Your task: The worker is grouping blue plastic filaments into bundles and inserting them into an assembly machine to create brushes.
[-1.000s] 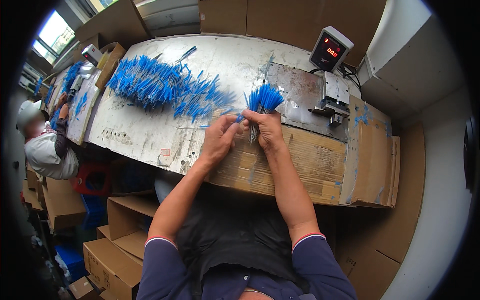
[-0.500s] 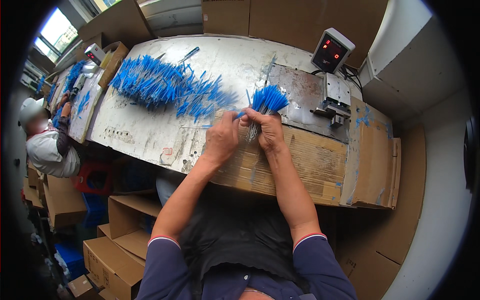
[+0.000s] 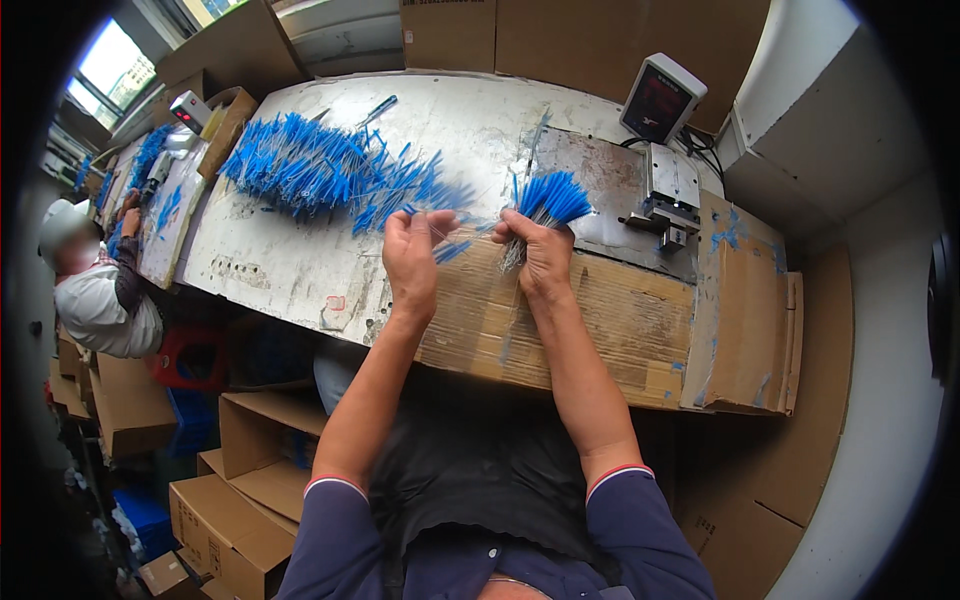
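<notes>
My right hand [image 3: 545, 255] is closed around a bundle of thin pale wires with blue ends [image 3: 556, 197]. The blue ends fan out above the fist, and the pale wires hang below it. To its left, my left hand [image 3: 410, 262] is at the right edge of a big pile of the same blue-ended wires [image 3: 300, 165]. Its fingers are bent but apart, with a small bit of blue at the fingertips. A blurred blue-ended wire [image 3: 452, 251] lies beside the left hand; whether the hand touches it cannot be made out.
A metal plate with a small fixture [image 3: 668, 222] and a dark display box [image 3: 660, 100] stand at right. Flattened cardboard [image 3: 600, 335] covers the table's near edge. A blue-handled tool [image 3: 380, 108] lies behind the pile. A co-worker [image 3: 95, 280] sits far left; open cartons [image 3: 225, 525] stand lower left.
My left hand has moved left, away from the bundle to the pile's edge, and its fingers have parted. My right hand keeps the bundle, shifted slightly right. The display's red digits have dimmed.
</notes>
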Tool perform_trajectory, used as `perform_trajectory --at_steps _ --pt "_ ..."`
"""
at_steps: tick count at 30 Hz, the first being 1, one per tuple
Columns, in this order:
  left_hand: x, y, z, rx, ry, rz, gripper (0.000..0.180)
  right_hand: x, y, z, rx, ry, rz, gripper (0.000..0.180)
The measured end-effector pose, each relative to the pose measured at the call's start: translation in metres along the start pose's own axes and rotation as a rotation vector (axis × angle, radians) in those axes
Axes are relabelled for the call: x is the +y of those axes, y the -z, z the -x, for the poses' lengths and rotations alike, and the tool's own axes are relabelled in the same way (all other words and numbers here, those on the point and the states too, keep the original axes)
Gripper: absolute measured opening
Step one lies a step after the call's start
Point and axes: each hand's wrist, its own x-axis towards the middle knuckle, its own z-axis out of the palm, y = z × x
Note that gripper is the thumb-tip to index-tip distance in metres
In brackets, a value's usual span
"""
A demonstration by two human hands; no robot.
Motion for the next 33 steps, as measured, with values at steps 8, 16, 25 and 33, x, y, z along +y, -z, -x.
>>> perform_trajectory --at_steps 8,16,25,33 --pt "-0.001 0.033 0.010 0.436 0.115 0.265 0.023 0.004 0.008 -0.011 0.060 0.041 -0.194 0.016" --pt "-0.020 -0.021 0.034 0.120 0.138 0.427 0.019 0.017 0.001 0.003 0.016 0.026 -0.182 0.019" --pt "-0.023 -0.030 0.013 -0.014 0.106 0.563 0.016 0.023 -0.003 0.004 -0.040 -0.097 -0.182 0.016" --pt "0.003 0.011 -0.012 0.228 -0.063 0.305 0.014 0.002 0.001 0.006 -0.065 0.044 0.010 0.015"
